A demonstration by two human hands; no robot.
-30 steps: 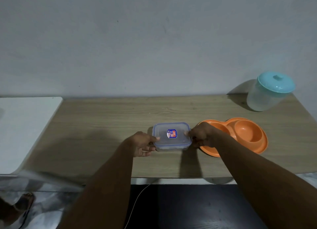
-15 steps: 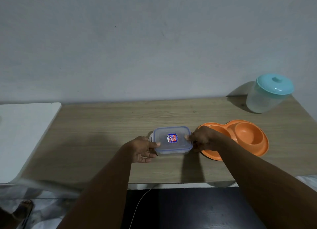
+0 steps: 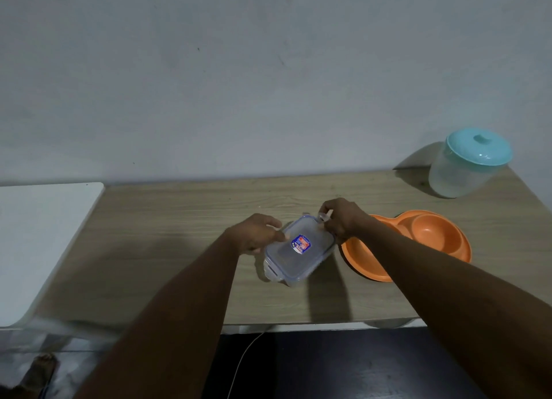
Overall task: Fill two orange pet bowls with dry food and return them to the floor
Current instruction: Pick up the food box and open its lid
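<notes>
Box (image 3: 299, 247) mid-frame now tilted — right hand (image 3: 343, 218) pinching a lid flap, left hand (image 3: 257, 233) gripping its side; bowls (image 3: 430, 240) still empty.

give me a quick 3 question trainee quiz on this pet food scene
1. True or false: the orange double bowl already holds food.
2. Which hand is at the lid clip of the clear container? A left hand B right hand
3. Fill in: the jar at the back of the wooden table has a ____ lid.

Key: 1 false, it looks empty. 2 B. 3 turquoise.
</notes>
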